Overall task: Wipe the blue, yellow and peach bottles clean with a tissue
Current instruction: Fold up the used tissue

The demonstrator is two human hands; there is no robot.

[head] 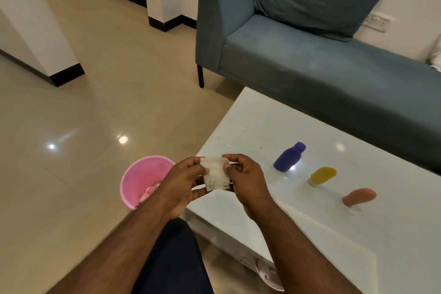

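Note:
A folded white tissue [216, 176] is pinched between my left hand [183, 186] and my right hand [245, 182], held over the near left corner of the white table [262, 126]. To the right, three bottles stand in a diagonal row on the table. The blue bottle [288, 157] is nearest my hands, then the yellow bottle [322, 175], then the peach bottle [358, 197]. Neither hand touches any bottle.
A pink bin [140, 179] with some scraps inside stands on the tiled floor just left of the table, under my left hand. A grey-blue sofa [310, 59] with a cushion runs behind the table. My knee [174, 258] is below my forearms.

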